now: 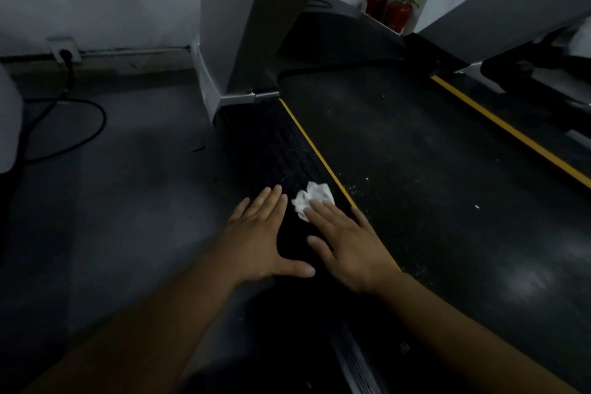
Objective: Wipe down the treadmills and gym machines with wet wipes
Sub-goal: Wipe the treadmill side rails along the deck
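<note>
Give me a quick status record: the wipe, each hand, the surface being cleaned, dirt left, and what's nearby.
wipe: crumpled, white, on the side rail left of the belt
right hand: flat, fingertips pressing the wipe
left hand: flat on the side rail, beside the wipe, not touching it
dirt: pale specks on the belt near the yellow stripe
nearby: two fire extinguishers by the far wall; cable plugged into the wall socket on the left

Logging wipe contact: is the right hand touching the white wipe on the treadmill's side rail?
Touching. In the head view, the right hand lays straight fingers over part of the white wipe on the side rail.
</note>
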### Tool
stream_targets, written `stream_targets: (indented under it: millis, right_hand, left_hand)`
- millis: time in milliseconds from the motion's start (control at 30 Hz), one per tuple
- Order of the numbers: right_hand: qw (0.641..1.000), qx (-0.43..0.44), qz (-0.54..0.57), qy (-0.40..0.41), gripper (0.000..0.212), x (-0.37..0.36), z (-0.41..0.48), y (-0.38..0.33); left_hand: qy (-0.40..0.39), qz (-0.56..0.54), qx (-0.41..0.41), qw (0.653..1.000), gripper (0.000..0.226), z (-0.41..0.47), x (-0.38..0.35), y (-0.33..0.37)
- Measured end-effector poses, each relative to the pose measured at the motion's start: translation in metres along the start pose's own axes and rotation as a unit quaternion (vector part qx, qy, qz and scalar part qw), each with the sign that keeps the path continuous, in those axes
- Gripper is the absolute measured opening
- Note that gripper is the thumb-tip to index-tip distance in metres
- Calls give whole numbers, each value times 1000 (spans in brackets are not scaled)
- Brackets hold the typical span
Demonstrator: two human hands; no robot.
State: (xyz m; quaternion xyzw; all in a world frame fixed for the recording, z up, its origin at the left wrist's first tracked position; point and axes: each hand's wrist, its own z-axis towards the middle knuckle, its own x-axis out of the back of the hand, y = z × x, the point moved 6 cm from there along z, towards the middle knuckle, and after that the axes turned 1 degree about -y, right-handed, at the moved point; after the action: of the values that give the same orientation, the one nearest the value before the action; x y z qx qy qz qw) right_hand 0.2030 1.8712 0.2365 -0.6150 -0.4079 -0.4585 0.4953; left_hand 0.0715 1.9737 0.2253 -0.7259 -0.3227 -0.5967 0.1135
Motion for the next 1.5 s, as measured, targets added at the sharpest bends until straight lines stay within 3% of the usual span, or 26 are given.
stream_targets:
  millis: [167,333,533,700,867,967,1067,1233,1400,1500]
  right_hand:
    - [996,-83,-7,18,71,7,33,18]
    - [1000,18,19,-5,68,-2,5,-9]
    - [997,-77,15,26,61,7,49,11]
    - [1000,-6,7,-13,62,10,13,16]
    - [994,-104,2,28,62,14,44,27]
    - [997,-66,26,41,68,10,42,-1]
    - [999,-16,29,6,61,6,12,5]
    - [993,-97,48,50,62,11,49,12]
    - [999,-5,43,24,60,9,12,6]
    - [998,-51,27,27,60,12,12,37]
  left_hand:
    - [-3,-5,10,1000,147,3,-1,2]
    - [-9,-8,6,1000,158,4,1,0]
    - [-16,-14,0,1000,155,3,-1,1]
    - [-24,-4,-18,1000,149,4,6,-6]
    - [-16,-16,-17,1000,153,7,3,-4]
    - [-17,-22,-20,999,160,7,6,-5]
    - [-18,-26,-20,999,163,7,5,-7]
    - [-18,-26,-21,999,163,6,4,-6]
    - [-24,-23,-23,999,161,7,4,-7]
    - [-26,-27,-22,999,163,6,3,-5]
